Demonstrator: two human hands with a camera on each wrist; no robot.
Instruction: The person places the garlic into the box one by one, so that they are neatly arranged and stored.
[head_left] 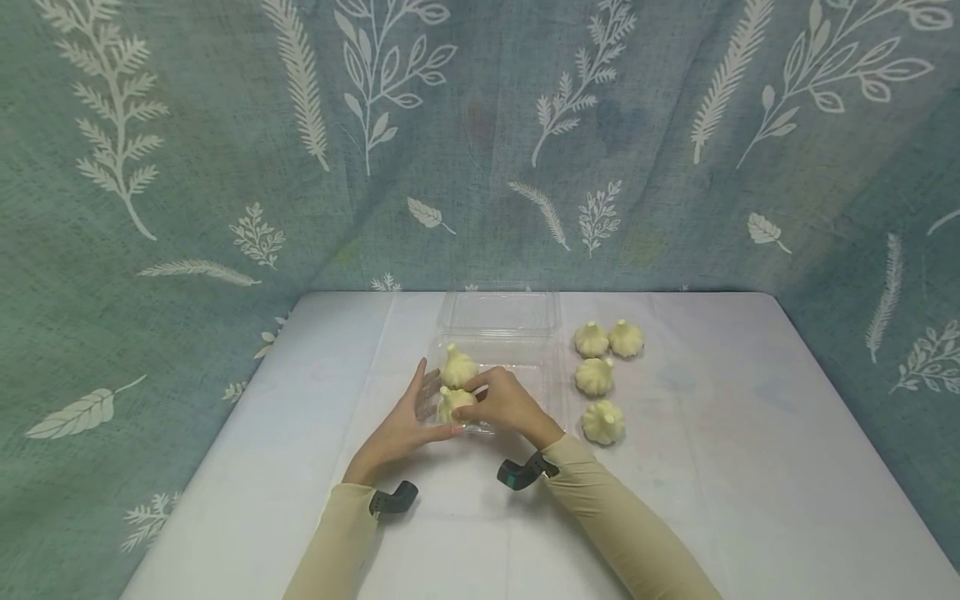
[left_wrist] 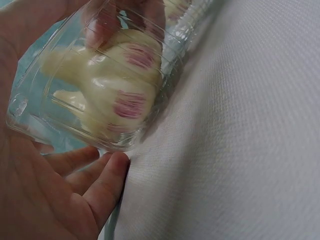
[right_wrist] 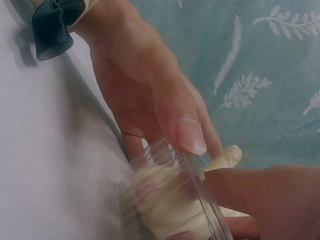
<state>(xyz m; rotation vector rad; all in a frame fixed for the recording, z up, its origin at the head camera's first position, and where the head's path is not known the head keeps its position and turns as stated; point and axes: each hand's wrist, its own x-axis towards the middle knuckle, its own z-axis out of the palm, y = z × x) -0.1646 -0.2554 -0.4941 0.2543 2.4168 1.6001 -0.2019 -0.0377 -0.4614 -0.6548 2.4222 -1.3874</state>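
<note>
A clear plastic clamshell container [head_left: 517, 379] lies on the table with its lid folded back. Inside its left half are two pale garlic bulbs: a rear garlic bulb [head_left: 458, 367] and a front garlic bulb [head_left: 454, 403]. My right hand [head_left: 506, 402] reaches over the front wall and pinches the front bulb between thumb and fingers. My left hand [head_left: 401, 429] is around the front left corner, thumb along the front rim and straight fingers along the left side. Purple streaks on the front bulb [left_wrist: 115, 82] show through the wall in the left wrist view.
Several more garlic bulbs [head_left: 595, 377] lie on the white-covered table [head_left: 712, 467], right of the container. The raised lid [head_left: 501, 311] lies toward the back edge. A patterned green-blue cloth [head_left: 480, 167] hangs behind the table and on both sides.
</note>
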